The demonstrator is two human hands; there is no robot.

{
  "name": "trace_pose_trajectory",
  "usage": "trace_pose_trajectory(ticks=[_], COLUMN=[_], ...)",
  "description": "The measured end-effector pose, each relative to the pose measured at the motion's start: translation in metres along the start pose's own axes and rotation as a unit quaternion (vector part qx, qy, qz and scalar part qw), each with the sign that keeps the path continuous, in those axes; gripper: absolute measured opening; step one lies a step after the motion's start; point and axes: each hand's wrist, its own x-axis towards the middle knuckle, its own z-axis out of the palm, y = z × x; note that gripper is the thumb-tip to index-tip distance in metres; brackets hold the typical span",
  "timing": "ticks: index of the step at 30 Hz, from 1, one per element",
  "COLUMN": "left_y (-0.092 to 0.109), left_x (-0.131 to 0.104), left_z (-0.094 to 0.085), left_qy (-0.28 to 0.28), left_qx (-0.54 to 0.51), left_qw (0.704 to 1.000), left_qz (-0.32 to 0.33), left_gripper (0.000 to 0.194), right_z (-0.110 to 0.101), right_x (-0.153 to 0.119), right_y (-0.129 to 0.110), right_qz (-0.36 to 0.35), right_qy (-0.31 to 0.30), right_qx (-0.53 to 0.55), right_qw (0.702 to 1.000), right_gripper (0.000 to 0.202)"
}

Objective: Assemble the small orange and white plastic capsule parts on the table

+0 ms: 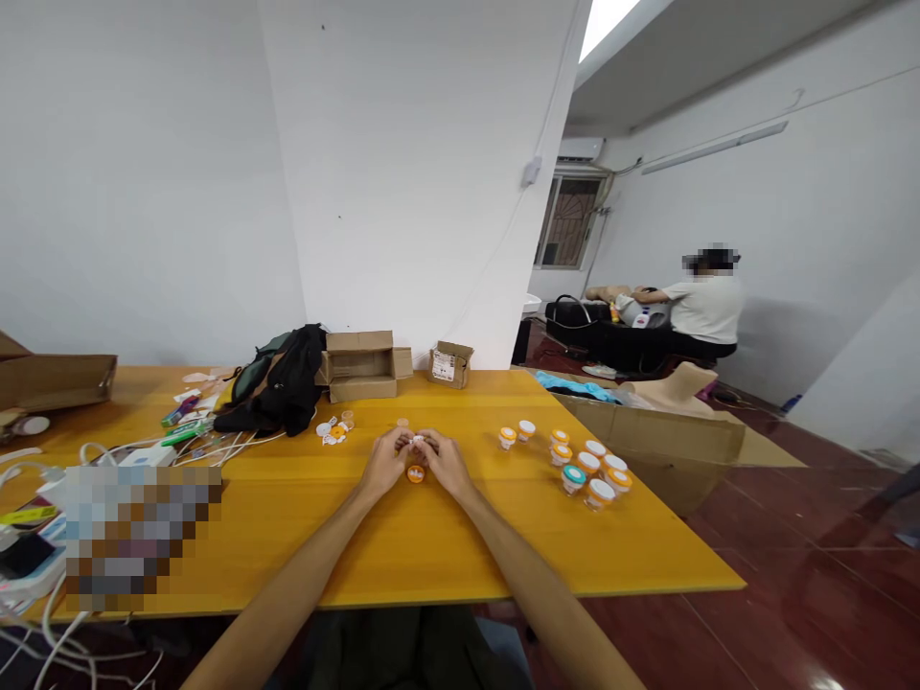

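Note:
My left hand (386, 460) and my right hand (446, 462) meet over the middle of the table, fingers closed in a pinch. Between the fingertips is a small white piece (416, 440), mostly covered, its exact kind too small to make out. On the table just below my hands lies a round orange part (415, 474) with white bits in it. Behind my fingers stands a small clear cup (402, 423). Loose white and orange round parts (333, 433) lie to the left, next to another clear cup (348, 419).
Several clear jars with orange, white and teal lids (589, 466) stand at the right of the wooden table (460, 537). An open carton (361, 366), a small box (450, 365) and a black bag (287, 383) line the back. Cables (54, 613) clutter the left. Another person (708, 311) sits far right.

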Motion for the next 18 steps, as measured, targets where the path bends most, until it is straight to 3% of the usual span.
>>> trace_pose_trajectory(ticks=[9,18], left_y=[0.001,0.0007], left_x=[0.0009,0.001], left_z=[-0.0012,0.0003], left_qy=[0.009,0.001], left_qx=[0.009,-0.051], left_qw=[1.0,0.999], left_qz=[-0.001,-0.017], left_gripper=[0.016,0.003], right_z=[0.0001,-0.0027], right_x=[0.001,0.0008], right_y=[0.0005,-0.0035], right_qz=[0.022,0.003], right_qy=[-0.003,-0.017], right_qx=[0.03,0.032], right_qw=[0.999,0.999], right_gripper=[0.027,0.024])
